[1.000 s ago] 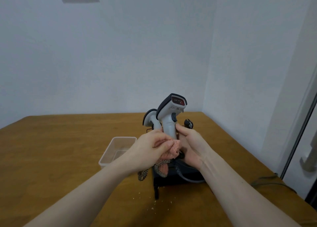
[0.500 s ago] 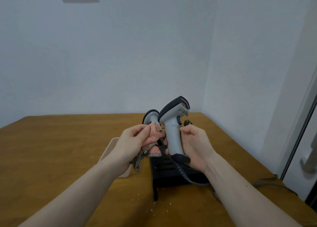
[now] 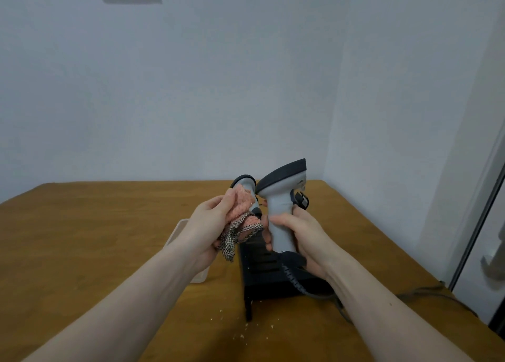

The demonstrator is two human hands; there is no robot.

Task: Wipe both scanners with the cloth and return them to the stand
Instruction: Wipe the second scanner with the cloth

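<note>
My right hand (image 3: 302,231) grips the handle of a grey and black scanner (image 3: 278,197), held upright above the black stand (image 3: 269,277), its head turned to the right. A coiled cable (image 3: 297,282) hangs from its base. My left hand (image 3: 207,225) is bunched around a pink cloth with a checked edge (image 3: 240,219), just left of the held scanner and apart from it. A second scanner (image 3: 246,182) sits in the stand behind the cloth, mostly hidden.
A clear plastic tray (image 3: 181,229) lies on the wooden table (image 3: 82,238) under my left forearm. Crumbs (image 3: 246,329) are scattered in front of the stand. Walls meet close behind, and a cable (image 3: 426,293) runs off to the right by a door frame.
My right hand turned the scanner so its head faces right instead of toward me. My left hand with the cloth came off the handle and lifted up to the left.
</note>
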